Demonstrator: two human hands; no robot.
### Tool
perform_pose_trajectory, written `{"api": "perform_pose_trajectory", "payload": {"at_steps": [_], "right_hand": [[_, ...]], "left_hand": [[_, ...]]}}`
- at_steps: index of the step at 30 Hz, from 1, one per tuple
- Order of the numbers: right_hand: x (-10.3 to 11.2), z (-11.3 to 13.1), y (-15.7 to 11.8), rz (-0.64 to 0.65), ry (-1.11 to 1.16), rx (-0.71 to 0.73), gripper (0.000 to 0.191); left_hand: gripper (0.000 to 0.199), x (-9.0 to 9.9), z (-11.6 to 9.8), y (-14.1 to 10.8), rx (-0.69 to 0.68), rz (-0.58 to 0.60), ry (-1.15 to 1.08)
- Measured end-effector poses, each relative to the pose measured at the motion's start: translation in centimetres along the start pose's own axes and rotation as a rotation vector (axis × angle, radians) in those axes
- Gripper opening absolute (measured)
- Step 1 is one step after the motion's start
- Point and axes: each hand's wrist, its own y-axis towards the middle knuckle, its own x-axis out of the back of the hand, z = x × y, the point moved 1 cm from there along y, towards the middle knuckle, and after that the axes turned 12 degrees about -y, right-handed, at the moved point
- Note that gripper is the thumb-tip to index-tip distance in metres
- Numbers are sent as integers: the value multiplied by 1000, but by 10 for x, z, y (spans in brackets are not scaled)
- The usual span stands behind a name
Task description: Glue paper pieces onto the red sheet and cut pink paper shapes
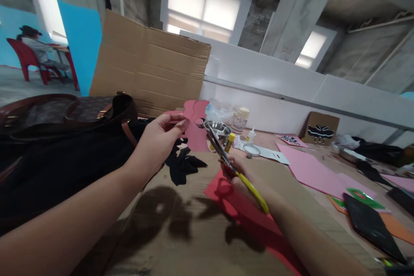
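My left hand (164,136) pinches a pink-red paper cutout (196,131) with wavy edges, raised above the cardboard. Yellow-handled scissors (250,190) are in my right hand (241,172), their blades pointing up and left toward the cutout's right side. Whether the blades touch the paper is hard to tell. Below my right hand, a red paper sheet (255,220) lies on the cardboard mat (155,246). Black cut pieces (184,167) rest between my two hands, close behind the mat's middle.
A brown bag (93,110) and dark cloth fill the left. Behind stand a cardboard panel (152,64), a metal bowl (218,128), a glue stick (230,142) and a jar (240,120). Pink sheets (310,170) and a black flat object (371,224) lie right. A person sits far left.
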Motion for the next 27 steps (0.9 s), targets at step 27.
{"api": "perform_pose_trajectory", "payload": {"at_steps": [27], "right_hand": [[-9, 20, -2, -335, 172, -12, 29]], "left_hand": [[52, -21, 17, -33, 210, 433, 294]]}}
